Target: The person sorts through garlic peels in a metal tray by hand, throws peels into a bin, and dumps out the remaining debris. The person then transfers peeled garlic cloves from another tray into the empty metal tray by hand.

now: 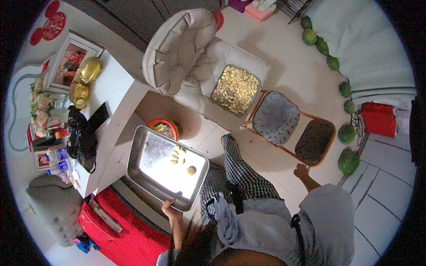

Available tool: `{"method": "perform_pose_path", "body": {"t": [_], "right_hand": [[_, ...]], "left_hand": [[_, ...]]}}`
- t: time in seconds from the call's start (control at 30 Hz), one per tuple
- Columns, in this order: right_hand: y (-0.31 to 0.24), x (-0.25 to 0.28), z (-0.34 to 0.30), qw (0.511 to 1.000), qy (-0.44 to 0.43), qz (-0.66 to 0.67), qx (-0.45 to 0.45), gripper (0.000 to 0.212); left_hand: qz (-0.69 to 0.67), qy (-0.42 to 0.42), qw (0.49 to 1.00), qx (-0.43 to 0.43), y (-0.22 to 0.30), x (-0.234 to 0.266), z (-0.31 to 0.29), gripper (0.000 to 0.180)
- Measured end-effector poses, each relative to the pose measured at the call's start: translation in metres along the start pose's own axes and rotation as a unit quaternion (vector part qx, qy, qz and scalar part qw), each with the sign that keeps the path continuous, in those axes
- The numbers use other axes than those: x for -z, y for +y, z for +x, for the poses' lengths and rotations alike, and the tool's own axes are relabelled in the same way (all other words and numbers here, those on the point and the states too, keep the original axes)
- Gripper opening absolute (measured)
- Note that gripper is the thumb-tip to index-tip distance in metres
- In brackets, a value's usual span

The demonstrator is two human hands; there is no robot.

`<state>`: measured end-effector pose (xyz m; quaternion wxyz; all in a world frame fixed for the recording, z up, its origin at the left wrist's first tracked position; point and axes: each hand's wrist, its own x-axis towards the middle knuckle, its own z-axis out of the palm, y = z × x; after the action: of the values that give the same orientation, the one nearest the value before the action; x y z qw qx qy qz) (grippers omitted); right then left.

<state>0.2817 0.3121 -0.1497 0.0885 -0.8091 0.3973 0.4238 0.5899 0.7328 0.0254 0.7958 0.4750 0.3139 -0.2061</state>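
My left hand grips the near rim of a rectangular metal tray, thumb over the edge. A few yellow-green oval pieces lie scattered on the tray's shiny bottom, with one rounder piece among them; their kind is unclear. Out to the right, my right hand hangs beside the dark backrest of a wooden chair, fingers apart and holding nothing. On the seat of a beige padded armchair sits another metal tray, spread with many pale yellow pieces.
A red-rimmed bin stands partly under the tray's far edge. The wooden chair has a grey cushion. Several green melons line the bed on the right. A white dresser stands left, near a red suitcase.
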Motion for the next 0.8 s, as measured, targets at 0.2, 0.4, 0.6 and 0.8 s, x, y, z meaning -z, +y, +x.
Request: {"method": "perform_pose_path", "body": {"t": [0.2,0.4,0.6,0.8], "right_hand": [[0.109,-0.064,0.038,0.872,0.095,0.358,-0.321,0.058],[0.210,-0.142,0.175,0.686,0.329,0.630,-0.156,0.055],[0.167,-0.068,0.158,0.536,0.047,0.841,-0.045,0.045],[0.214,-0.082,0.157,0.719,0.136,0.680,-0.032,0.047]], "left_hand": [[-0.002,-0.012,0.998,-0.067,-0.008,-0.018,-0.061,0.043],[0.035,-0.012,0.997,-0.065,-0.032,-0.047,-0.107,0.044],[0.028,0.003,0.992,-0.119,-0.077,-0.047,-0.143,0.042],[0.049,0.045,0.988,-0.138,-0.104,-0.094,-0.158,0.036]]}}
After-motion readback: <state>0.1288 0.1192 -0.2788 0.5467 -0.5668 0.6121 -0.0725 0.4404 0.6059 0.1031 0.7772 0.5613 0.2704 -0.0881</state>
